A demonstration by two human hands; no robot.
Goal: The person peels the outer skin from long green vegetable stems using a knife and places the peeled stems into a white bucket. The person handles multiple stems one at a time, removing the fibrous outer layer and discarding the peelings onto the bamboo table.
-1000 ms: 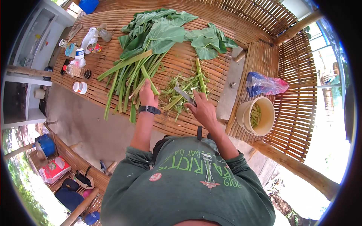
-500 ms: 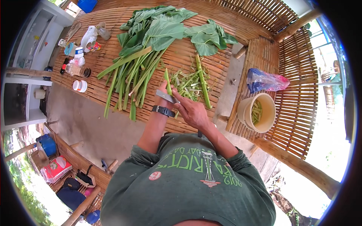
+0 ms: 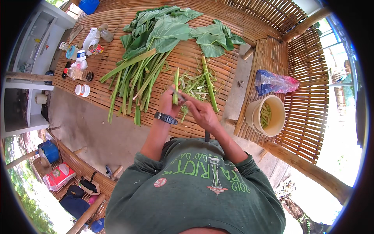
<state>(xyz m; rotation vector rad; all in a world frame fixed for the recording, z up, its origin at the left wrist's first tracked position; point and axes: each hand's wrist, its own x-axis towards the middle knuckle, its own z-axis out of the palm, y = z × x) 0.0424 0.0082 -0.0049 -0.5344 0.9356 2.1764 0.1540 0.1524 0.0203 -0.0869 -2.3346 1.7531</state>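
Observation:
My left hand [image 3: 166, 102], with a watch on its wrist, is closed around a short green leaf stalk [image 3: 176, 80] that points up and away from me. My right hand [image 3: 203, 116] grips a knife; its handle is hidden in the fingers. The grey knife blade [image 3: 181, 96] lies against the stalk near my left fingers. Just beyond both hands, thin green peelings [image 3: 194, 85] are heaped on the bamboo table [image 3: 111, 58]. A long thick stalk [image 3: 209, 84] with big leaves [image 3: 213, 41] rests to their right. On the left is a bundle of uncut stalks [image 3: 134, 80] with broad leaves [image 3: 169, 31].
A cream bucket [image 3: 252, 117] holding cut green pieces [image 3: 265, 115] stands on the bamboo bench at right, near a blue and pink plastic bag [image 3: 274, 82]. Bottles [image 3: 80, 73], a white jar [image 3: 82, 89] and a can [image 3: 96, 48] stand on the table's left side.
The stalk in my left hand has turned more upright. The knife blade has swung from below the stalk up against it, and my right hand has shifted slightly right.

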